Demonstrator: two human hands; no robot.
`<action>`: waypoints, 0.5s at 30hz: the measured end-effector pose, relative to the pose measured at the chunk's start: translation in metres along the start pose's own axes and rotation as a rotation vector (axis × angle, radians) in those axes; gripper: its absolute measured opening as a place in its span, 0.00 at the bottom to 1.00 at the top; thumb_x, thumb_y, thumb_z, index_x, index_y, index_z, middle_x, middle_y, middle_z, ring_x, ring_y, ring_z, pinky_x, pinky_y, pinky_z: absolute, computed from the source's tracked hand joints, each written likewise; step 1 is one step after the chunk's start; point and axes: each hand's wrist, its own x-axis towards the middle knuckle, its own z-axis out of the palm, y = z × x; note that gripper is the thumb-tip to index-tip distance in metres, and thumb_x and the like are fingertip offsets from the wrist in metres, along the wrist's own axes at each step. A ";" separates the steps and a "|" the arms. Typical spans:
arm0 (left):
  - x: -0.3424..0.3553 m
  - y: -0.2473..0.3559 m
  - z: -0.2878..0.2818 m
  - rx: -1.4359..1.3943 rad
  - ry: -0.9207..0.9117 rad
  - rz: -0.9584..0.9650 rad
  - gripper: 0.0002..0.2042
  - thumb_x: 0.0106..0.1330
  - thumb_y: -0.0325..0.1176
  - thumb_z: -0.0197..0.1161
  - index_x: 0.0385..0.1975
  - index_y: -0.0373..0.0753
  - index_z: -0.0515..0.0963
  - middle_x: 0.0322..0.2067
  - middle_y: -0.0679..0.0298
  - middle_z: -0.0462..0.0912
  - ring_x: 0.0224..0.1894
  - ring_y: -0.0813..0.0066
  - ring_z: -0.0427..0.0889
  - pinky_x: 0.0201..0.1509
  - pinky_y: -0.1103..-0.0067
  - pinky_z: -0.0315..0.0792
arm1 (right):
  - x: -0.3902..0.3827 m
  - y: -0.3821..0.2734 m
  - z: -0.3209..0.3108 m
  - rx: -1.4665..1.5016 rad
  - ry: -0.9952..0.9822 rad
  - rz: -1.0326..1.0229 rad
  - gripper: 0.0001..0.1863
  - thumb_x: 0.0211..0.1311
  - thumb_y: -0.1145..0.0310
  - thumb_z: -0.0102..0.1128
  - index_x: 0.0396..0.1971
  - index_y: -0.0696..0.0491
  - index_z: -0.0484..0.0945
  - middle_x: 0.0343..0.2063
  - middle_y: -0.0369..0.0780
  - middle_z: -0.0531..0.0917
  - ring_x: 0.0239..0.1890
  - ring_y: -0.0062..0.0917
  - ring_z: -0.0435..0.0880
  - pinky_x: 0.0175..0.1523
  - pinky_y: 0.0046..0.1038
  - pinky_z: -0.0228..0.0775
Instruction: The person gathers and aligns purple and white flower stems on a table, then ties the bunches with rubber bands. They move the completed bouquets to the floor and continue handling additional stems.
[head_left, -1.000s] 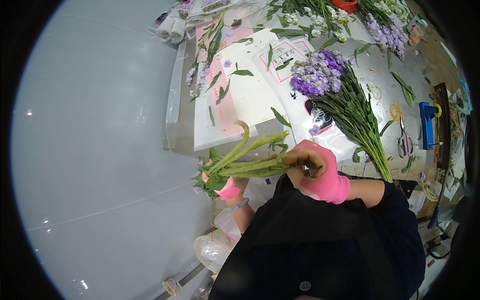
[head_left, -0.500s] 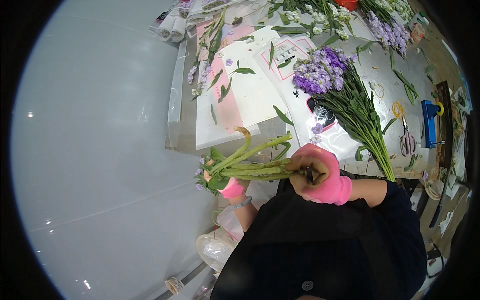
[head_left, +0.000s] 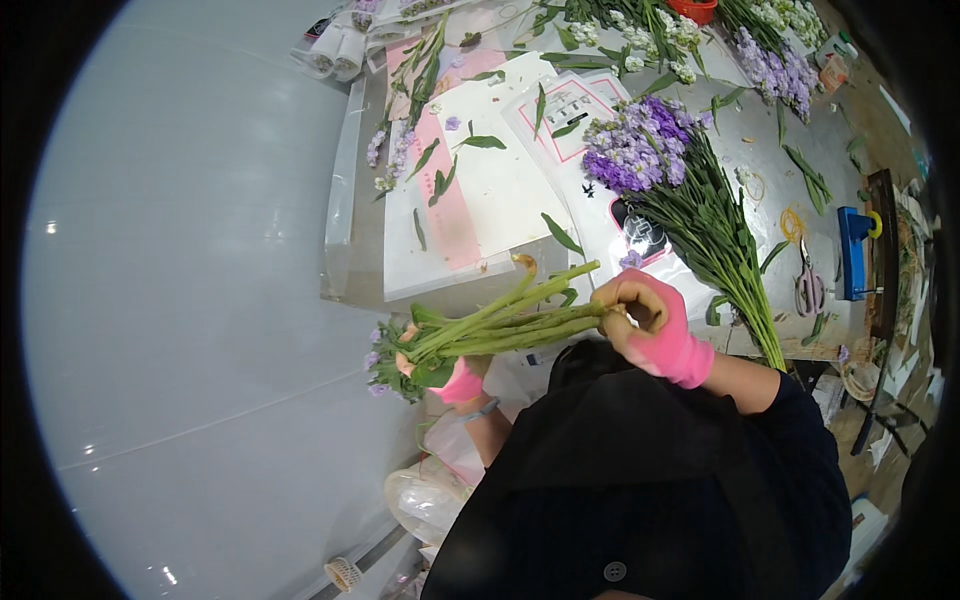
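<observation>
The stock-flower bunch, being held between both hands by the table's near edge, could be losing stems if either hold is slackening: the left grip is clasping the leafy flower end, the right grip seemingly pinching stem ends. Thick green stems are fanning unevenly, lilac blossoms are clustering leftmost, one brownish tip is curling

The right hand wears pink, the held stems are green, the flower heads purple-and-lilac, the container orange-red.
</observation>
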 end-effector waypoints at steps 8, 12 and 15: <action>-0.004 -0.048 -0.021 -0.166 0.036 -0.055 0.28 0.49 0.22 0.62 0.50 0.40 0.56 0.46 0.53 0.67 0.46 0.66 0.70 0.51 0.72 0.66 | 0.005 0.006 0.002 0.377 0.008 0.305 0.19 0.49 0.80 0.56 0.43 0.61 0.67 0.35 0.39 0.76 0.37 0.16 0.74 0.44 0.18 0.67; -0.008 -0.054 -0.023 -0.305 0.007 -0.202 0.30 0.47 0.21 0.63 0.50 0.41 0.56 0.47 0.54 0.67 0.47 0.65 0.70 0.52 0.71 0.66 | 0.003 0.012 0.014 0.475 0.084 0.222 0.19 0.45 0.84 0.57 0.40 0.61 0.67 0.31 0.40 0.77 0.32 0.17 0.75 0.39 0.19 0.68; -0.013 -0.051 -0.018 -0.228 -0.041 -0.198 0.31 0.46 0.20 0.63 0.50 0.40 0.56 0.47 0.55 0.67 0.48 0.65 0.69 0.53 0.71 0.66 | 0.005 0.015 0.016 0.377 0.080 0.128 0.18 0.44 0.86 0.57 0.39 0.61 0.69 0.30 0.40 0.77 0.31 0.18 0.75 0.38 0.19 0.68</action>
